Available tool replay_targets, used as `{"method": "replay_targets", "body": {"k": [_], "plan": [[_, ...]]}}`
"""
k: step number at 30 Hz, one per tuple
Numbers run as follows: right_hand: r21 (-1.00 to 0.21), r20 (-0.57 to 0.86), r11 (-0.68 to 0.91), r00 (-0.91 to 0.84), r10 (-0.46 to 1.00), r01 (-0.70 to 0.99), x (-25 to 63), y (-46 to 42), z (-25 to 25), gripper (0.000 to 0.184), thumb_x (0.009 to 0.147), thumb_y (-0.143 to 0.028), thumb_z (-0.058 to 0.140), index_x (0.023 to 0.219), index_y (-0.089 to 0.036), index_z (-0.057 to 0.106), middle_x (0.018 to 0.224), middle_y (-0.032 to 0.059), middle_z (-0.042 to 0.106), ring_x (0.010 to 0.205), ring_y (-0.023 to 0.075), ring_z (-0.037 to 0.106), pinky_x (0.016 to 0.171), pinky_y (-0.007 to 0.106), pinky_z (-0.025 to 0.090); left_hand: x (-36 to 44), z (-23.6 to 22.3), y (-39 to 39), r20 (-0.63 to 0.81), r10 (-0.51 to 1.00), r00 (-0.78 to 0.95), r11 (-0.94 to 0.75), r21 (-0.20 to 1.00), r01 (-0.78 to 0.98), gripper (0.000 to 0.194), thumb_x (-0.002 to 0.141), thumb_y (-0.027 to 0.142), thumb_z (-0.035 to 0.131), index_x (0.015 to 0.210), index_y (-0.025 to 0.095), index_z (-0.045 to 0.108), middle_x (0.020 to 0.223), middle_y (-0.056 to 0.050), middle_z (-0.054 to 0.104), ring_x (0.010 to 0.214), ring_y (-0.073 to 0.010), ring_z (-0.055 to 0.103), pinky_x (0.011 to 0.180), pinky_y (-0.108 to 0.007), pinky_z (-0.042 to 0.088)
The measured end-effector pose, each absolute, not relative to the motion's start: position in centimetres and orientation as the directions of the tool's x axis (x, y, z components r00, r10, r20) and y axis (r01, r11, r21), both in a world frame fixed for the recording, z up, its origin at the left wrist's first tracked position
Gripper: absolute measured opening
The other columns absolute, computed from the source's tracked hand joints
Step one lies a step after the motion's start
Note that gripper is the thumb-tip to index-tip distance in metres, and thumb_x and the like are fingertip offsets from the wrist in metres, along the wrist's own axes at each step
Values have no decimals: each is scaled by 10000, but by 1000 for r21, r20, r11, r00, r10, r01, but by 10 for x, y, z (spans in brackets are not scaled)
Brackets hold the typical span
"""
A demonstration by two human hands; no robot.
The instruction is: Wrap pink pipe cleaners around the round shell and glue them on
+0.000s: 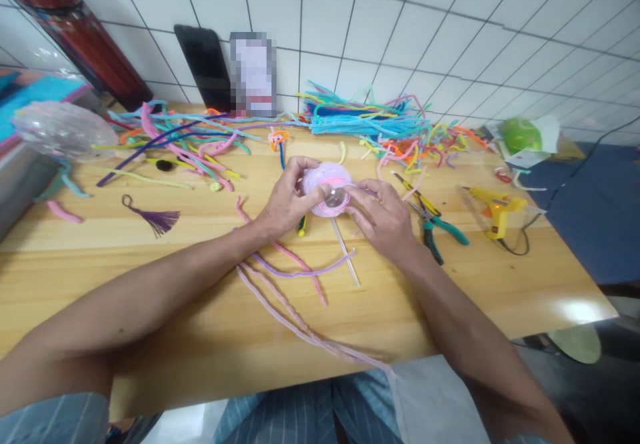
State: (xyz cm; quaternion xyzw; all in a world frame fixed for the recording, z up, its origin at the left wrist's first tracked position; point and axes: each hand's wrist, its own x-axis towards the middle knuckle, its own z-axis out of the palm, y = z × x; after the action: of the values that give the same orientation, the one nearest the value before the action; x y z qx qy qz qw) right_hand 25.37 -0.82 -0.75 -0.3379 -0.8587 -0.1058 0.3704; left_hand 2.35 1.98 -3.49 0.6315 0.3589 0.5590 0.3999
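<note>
Hold the lilac round piece (326,170), near the middle of the wooden table (530,277), in the closed grip of the left hand (285,197). The right hand (384,214) pinches its 3 o'clock rim; press lightly around the clear centre (335,197). Bundled pipe cleaners (370,125) lie at 1 o'clock, a glue gun (497,211) at 3, the tiled wall (425,34) at 12.

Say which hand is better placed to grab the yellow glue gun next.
Probably the right hand: the yellow glue gun lies out on that side, while the left hand would have to cross over. Both hands are at the round lilac piece, so the left could likely steady it.
</note>
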Motion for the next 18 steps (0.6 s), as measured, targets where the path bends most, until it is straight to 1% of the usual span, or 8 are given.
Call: {"method": "replay_targets", "body": {"k": [4, 7, 12, 15, 18], "plan": [[-58, 725, 752, -490, 483, 656, 252, -9, -8, 362, 1025, -215, 639, 1383, -216, 689, 1211, 130, 766, 1106, 255, 739, 947, 406, 643, 24, -35, 19, 414, 905, 100, -419, 908, 33, 541, 896, 618, 755, 1209, 245, 520, 1245, -65, 652, 1119, -204, 663, 965, -340, 558], [-64, 714, 746, -492, 499, 663, 252, -9, -8, 366, 1034, -217, 621, 1395, -213, 681, 1213, 132, 775, 1117, 261, 742, 965, 419, 640, 23, -35, 18, 425, 899, 104, -433, 898, 73, 536, 918, 595, 734, 1264, 234, 543, 1228, -66, 663, 1084, -202, 667, 967, -348, 562], [-110, 703, 750, -483, 523, 652, 251, -11, -11, 423, 1031, -203, 604, 1450, -233, 651, 1248, 132, 772, 1148, 265, 736, 1006, 427, 628, 21, -35, 18, 484, 868, 107, -496, 844, 203, 537, 958, 555, 689, 1364, 217, 594, 1345, -106, 662, 1259, -259, 640, 1135, -428, 505], [-93, 702, 744, -486, 521, 662, 249, -13, -11, 411, 1033, -192, 595, 1439, -226, 654, 1239, 134, 773, 1141, 260, 739, 1006, 422, 627, 21, -35, 18, 540, 836, 101, -544, 791, 280, 507, 974, 525, 680, 1377, 223, 620, 1346, -102, 670, 1278, -261, 633, 1164, -440, 491], [-67, 717, 745, -487, 498, 663, 247, -14, -10, 401, 1025, -186, 615, 1424, -203, 657, 1214, 140, 777, 1126, 262, 741, 995, 418, 628, 21, -35, 18, 583, 807, 96, -581, 754, 306, 483, 988, 486, 674, 1379, 206, 638, 1338, -113, 672, 1279, -258, 634, 1162, -437, 494]]}}
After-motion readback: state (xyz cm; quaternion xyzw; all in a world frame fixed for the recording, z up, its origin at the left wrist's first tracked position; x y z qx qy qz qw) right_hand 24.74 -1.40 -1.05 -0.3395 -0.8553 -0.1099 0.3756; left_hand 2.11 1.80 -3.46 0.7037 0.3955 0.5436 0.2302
